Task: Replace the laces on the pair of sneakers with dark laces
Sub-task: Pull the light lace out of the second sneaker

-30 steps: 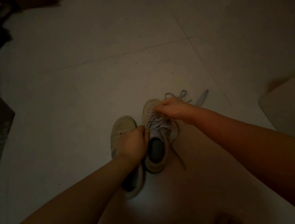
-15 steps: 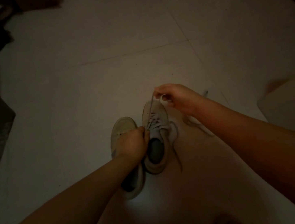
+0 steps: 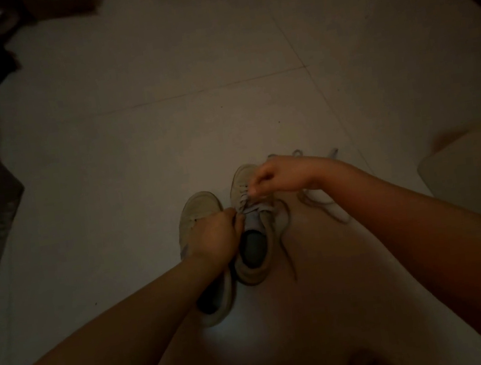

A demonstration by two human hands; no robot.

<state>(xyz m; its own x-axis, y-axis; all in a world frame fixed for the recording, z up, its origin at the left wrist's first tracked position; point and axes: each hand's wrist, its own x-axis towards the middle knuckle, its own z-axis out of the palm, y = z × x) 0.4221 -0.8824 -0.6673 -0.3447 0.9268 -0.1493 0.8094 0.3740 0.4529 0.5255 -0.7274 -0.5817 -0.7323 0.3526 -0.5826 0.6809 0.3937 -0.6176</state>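
Beige, dim and soft, the two sneakers (image 3: 252,230) stand on the floor (image 3: 164,131). The left hand (image 3: 214,235) hides one, its grip curled on the other's collar. The right hand (image 3: 278,175) pinches the pale lace (image 3: 243,200) just above the eyelets.

Tile floor (image 3: 164,131); 2 sneakers (image 3: 196,210); loose lace (image 3: 322,201)
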